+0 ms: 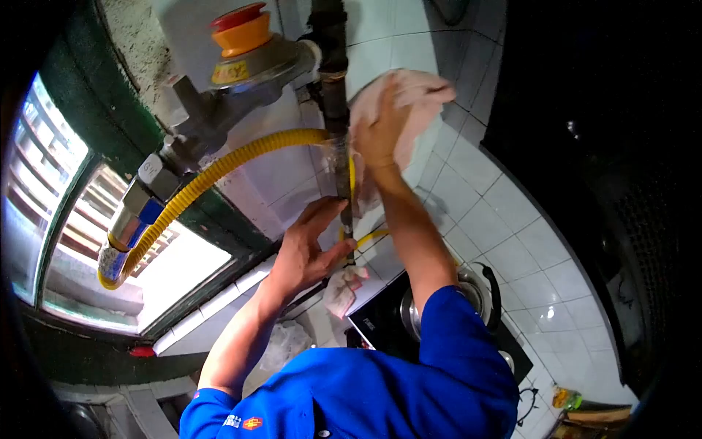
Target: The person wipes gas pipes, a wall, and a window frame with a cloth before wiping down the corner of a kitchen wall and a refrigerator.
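A pale pink cloth (424, 99) is spread against the white tiled wall. My right hand (384, 132) presses it there, palm toward the wall and fingers pointing up. To its left runs a dark vertical gas pipe (336, 102). My left hand (307, 252) is at the lower part of this pipe, its fingers and thumb round it. Beneath that hand a small white and pink cloth (344, 290) hangs by the pipe's lower end. A gas regulator (252, 73) with an orange and red cap joins the pipe higher up. A yellow corrugated hose (241, 156) arches across the pipe.
A green-framed window (95, 219) is on the left. A black gas stove (376, 307) with a lidded pot (474, 293) stands below my right arm. A large dark range hood (585, 183) bounds the right side. A clear plastic bag (285, 344) lies beside my left arm.
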A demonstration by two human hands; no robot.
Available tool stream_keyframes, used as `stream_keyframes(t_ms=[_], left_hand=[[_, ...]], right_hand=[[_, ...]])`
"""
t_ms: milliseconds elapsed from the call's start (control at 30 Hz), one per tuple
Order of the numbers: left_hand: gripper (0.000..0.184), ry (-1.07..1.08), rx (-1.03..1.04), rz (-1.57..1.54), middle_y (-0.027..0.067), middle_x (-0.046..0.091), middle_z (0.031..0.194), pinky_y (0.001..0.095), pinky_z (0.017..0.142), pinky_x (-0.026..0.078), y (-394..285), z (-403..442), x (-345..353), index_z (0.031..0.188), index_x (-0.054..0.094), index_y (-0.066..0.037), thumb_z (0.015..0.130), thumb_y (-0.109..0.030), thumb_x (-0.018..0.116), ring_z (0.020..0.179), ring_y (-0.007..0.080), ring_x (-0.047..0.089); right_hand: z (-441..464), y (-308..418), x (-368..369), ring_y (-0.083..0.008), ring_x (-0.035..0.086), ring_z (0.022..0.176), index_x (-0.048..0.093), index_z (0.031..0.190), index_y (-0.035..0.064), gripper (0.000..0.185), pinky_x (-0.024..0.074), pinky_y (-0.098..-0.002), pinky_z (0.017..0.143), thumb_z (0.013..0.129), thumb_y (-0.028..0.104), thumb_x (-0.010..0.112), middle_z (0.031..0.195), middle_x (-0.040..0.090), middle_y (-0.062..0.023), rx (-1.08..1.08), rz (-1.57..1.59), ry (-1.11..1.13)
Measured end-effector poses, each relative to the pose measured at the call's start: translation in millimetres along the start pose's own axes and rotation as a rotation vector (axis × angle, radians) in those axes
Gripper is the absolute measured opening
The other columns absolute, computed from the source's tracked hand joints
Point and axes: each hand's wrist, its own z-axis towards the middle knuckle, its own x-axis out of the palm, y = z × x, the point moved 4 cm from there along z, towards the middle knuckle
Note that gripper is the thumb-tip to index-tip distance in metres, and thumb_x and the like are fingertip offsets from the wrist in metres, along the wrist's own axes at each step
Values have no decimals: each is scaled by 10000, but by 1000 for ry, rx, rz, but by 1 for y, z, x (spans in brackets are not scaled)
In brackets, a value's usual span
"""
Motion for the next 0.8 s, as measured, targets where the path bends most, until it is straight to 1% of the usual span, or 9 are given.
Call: stream_keyframes(t_ms=[133, 233, 300, 367, 467, 600, 633, 700, 800], left_hand=[[559, 17, -2, -28, 269, 549, 1339, 396, 1025, 449, 2, -2, 0, 1314, 563, 38, 816, -124, 758, 1225, 409, 558], [549, -12, 42, -47, 262, 547, 1346, 390, 1014, 455, 7, -4, 2, 1315, 573, 15, 816, -116, 760, 1216, 403, 563], [546, -24, 36, -43, 261, 546, 1348, 390, 1000, 464, 8, -4, 2, 1321, 582, -13, 819, -121, 767, 1202, 399, 573], [593, 30, 21, -36, 177, 482, 1456, 432, 1012, 473, 15, -5, 4, 1416, 543, -121, 871, -203, 761, 1301, 332, 512], [593, 72, -102, -117, 179, 457, 1490, 433, 1022, 467, 10, -9, 2, 1422, 537, -116, 877, -193, 757, 1325, 325, 497], [589, 91, -141, -216, 181, 458, 1502, 427, 1024, 465, 8, -27, -5, 1416, 535, -95, 875, -167, 757, 1321, 298, 507], [589, 87, -135, -216, 181, 458, 1502, 427, 1024, 465, 11, -33, -8, 1416, 535, -95, 875, -167, 757, 1321, 298, 507], [538, -25, -24, -91, 235, 503, 1446, 344, 885, 523, 22, -46, -22, 1355, 577, -51, 857, -162, 748, 1155, 343, 623], [450, -101, -5, -107, 203, 596, 1325, 353, 892, 521, 41, -68, -38, 1288, 610, -24, 862, -112, 724, 1095, 320, 648]], right_hand=[[-36, -69, 6, -495, 390, 1285, 214, 1579, 40, 706, 255, -499, 1140, 947, 182, 493, 1424, 426, -293, 425, 150, -183], [-74, -79, 15, -564, 287, 1376, 264, 1569, 56, 789, 104, -612, 1178, 898, 334, 572, 1478, 399, -326, 509, 240, 96], [-57, -20, -1, -559, 371, 1317, 263, 1561, 28, 754, 114, -609, 1180, 905, 251, 558, 1463, 417, -318, -185, -66, 164], [-13, 13, -13, -516, 383, 1300, 387, 1469, -35, 564, 182, -576, 1150, 922, 56, 492, 1383, 458, -328, -338, -63, 223], [12, 0, -4, -497, 442, 1291, 396, 1462, -48, 641, 238, -549, 1159, 914, 236, 571, 1422, 458, -322, -55, -63, 247], [-40, 11, -38, -406, 590, 1064, 604, 1254, -31, 410, 425, -470, 993, 956, 236, 512, 1111, 642, -228, 638, 690, -214], [-47, 56, -70, -363, 598, 1055, 612, 1240, -21, 393, 442, -453, 975, 978, 245, 490, 1095, 652, -201, 244, 424, -89], [-107, 92, -86, -364, 625, 976, 636, 1232, 22, 411, 458, -474, 953, 967, 302, 493, 1057, 670, -200, -92, 378, -94], [-162, 125, -59, -393, 642, 881, 632, 1291, 71, 481, 447, -527, 950, 944, 375, 497, 1049, 687, -223, -170, 303, 300]])
